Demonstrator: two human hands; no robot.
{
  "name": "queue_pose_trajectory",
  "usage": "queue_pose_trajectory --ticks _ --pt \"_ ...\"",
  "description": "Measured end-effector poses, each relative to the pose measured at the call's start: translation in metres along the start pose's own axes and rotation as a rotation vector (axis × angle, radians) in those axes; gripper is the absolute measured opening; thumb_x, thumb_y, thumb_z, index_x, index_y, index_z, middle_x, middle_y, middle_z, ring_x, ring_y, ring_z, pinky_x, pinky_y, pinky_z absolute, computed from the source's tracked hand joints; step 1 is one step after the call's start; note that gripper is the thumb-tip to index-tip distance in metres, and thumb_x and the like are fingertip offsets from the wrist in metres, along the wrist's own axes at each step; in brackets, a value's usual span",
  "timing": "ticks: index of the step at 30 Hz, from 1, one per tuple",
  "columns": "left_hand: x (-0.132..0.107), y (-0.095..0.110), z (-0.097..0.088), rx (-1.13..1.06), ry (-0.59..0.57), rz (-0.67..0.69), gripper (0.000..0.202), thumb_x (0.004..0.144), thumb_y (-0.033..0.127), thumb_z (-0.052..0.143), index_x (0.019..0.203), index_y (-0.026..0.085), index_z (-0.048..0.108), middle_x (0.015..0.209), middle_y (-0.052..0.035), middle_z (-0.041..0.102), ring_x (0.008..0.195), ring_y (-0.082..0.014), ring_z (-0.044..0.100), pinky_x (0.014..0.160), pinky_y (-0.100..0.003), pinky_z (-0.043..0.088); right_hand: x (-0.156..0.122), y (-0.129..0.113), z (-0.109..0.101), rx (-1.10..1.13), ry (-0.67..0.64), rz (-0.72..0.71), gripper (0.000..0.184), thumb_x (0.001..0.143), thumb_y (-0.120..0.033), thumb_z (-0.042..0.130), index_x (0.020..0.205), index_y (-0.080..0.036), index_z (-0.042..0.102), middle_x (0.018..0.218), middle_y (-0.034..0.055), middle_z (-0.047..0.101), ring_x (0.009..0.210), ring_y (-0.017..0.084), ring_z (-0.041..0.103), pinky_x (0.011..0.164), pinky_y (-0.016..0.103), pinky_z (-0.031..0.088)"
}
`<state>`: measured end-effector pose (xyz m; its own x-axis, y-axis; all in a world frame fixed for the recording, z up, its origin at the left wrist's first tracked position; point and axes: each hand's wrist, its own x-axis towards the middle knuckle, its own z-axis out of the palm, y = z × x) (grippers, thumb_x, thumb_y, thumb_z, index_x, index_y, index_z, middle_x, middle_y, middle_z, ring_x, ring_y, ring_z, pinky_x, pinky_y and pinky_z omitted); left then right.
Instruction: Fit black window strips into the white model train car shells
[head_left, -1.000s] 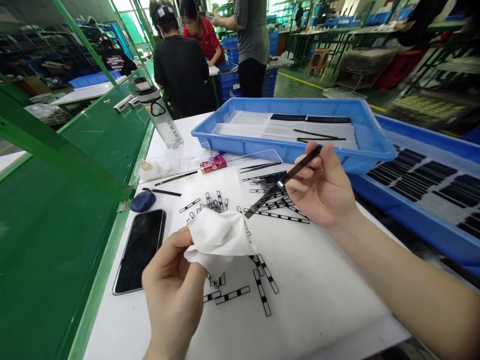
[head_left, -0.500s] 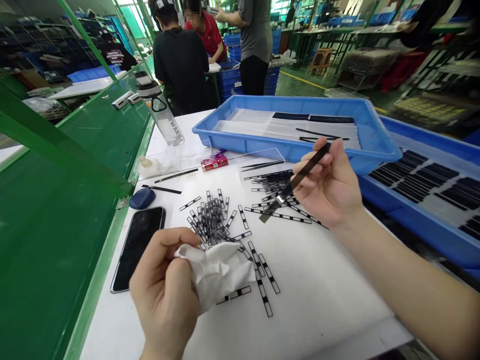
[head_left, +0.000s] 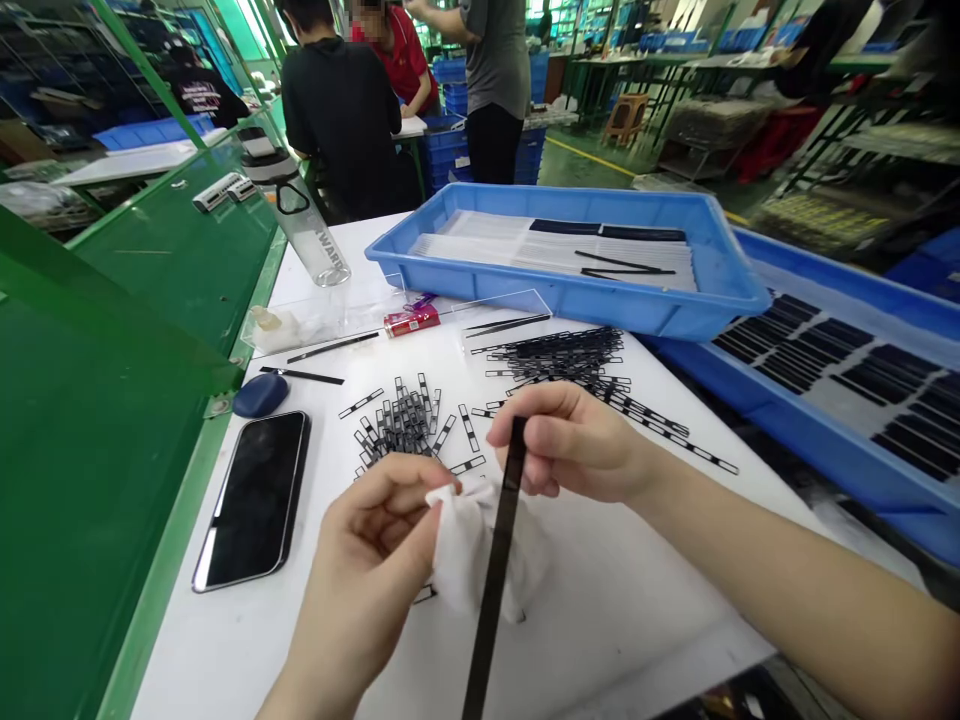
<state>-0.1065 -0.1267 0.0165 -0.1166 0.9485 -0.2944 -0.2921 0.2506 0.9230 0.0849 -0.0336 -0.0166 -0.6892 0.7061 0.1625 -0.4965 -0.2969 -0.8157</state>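
My left hand [head_left: 382,560] pinches a crumpled white cloth [head_left: 461,550] above the white table. Between the thumb and fingers of my right hand [head_left: 570,440] is the top end of a long, dark, translucent strip [head_left: 495,570], which slants downward in front of the cloth. Whether strip and cloth touch, I cannot tell. Beyond my left hand lies a loose heap of short black-and-clear strips [head_left: 405,420]. A denser pile of longer black-framed strips [head_left: 562,355] spreads behind my right hand. The cloth and hands hide part of the tabletop strips.
A phone [head_left: 255,500] and a dark blue rounded object [head_left: 260,395] lie at the left. Behind are a clear bottle [head_left: 315,235], a red packet [head_left: 411,320] and a blue tray [head_left: 570,295] of strips. Another blue tray [head_left: 840,420] stands right. Several people are farther back.
My right hand has come down and left, bringing the dark strip in front of the cloth. My left hand and the cloth have shifted right. The view has moved slightly.
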Motion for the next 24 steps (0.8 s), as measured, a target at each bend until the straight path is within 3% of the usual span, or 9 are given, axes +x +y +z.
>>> queue_pose_trajectory --ticks 4,9,12,17,21,24 --pt "-0.002 -0.002 0.002 -0.024 -0.169 -0.062 0.03 0.071 0.03 0.097 0.087 0.022 0.074 0.063 0.0018 0.069 0.05 -0.0063 0.047 0.05 -0.015 0.043 -0.001 0.005 0.003 -0.016 -0.056 0.071 0.017 0.094 -0.036 0.082 0.101 -0.021 0.085 0.07 0.0012 0.075 0.058 0.008 0.062 0.052 0.018 0.048" --pt "-0.003 0.0 0.009 0.017 -0.15 -0.057 0.031 0.065 0.01 0.092 0.082 0.021 0.068 0.078 -0.0008 0.08 0.058 -0.0089 0.06 0.056 -0.016 0.047 -0.001 0.006 0.008 -0.016 -0.026 0.118 0.014 0.088 -0.03 0.088 0.095 -0.018 0.085 0.069 0.0011 0.074 0.059 0.009 0.062 0.051 0.017 0.047" --pt "-0.002 -0.002 0.012 0.014 -0.095 -0.037 0.034 0.066 0.014 0.094 0.083 0.021 0.065 0.071 0.0003 0.077 0.062 -0.0144 0.067 0.058 -0.02 0.05 -0.001 0.007 0.01 -0.024 -0.003 0.157 0.018 0.087 -0.033 0.089 0.094 -0.017 0.085 0.067 0.0015 0.073 0.057 0.009 0.06 0.049 0.018 0.046" --pt "-0.002 -0.002 0.013 0.051 0.004 -0.005 0.039 0.065 0.023 0.095 0.084 0.022 0.062 0.065 -0.001 0.076 0.057 -0.0168 0.066 0.057 -0.023 0.051 0.0 0.01 0.008 -0.077 -0.022 0.163 0.015 0.091 -0.034 0.085 0.097 -0.02 0.087 0.071 0.0019 0.073 0.059 0.008 0.06 0.05 0.018 0.045" --pt "-0.001 0.0 0.012 0.113 -0.012 -0.049 0.039 0.064 0.023 0.095 0.085 0.023 0.062 0.06 0.0029 0.069 0.053 -0.012 0.057 0.052 -0.018 0.044 0.003 0.009 0.004 0.01 0.03 0.063 0.015 0.088 -0.033 0.088 0.094 -0.02 0.087 0.065 0.0008 0.071 0.055 0.009 0.056 0.048 0.02 0.041" --pt "0.0 0.0 0.011 0.184 -0.029 -0.065 0.037 0.061 0.023 0.096 0.081 0.022 0.064 0.057 0.0041 0.064 0.053 -0.0089 0.05 0.053 -0.015 0.039 0.007 0.004 0.0 0.04 0.106 -0.008 0.02 0.087 -0.041 0.088 0.091 -0.021 0.086 0.058 -0.0028 0.064 0.049 0.007 0.048 0.045 0.02 0.035"
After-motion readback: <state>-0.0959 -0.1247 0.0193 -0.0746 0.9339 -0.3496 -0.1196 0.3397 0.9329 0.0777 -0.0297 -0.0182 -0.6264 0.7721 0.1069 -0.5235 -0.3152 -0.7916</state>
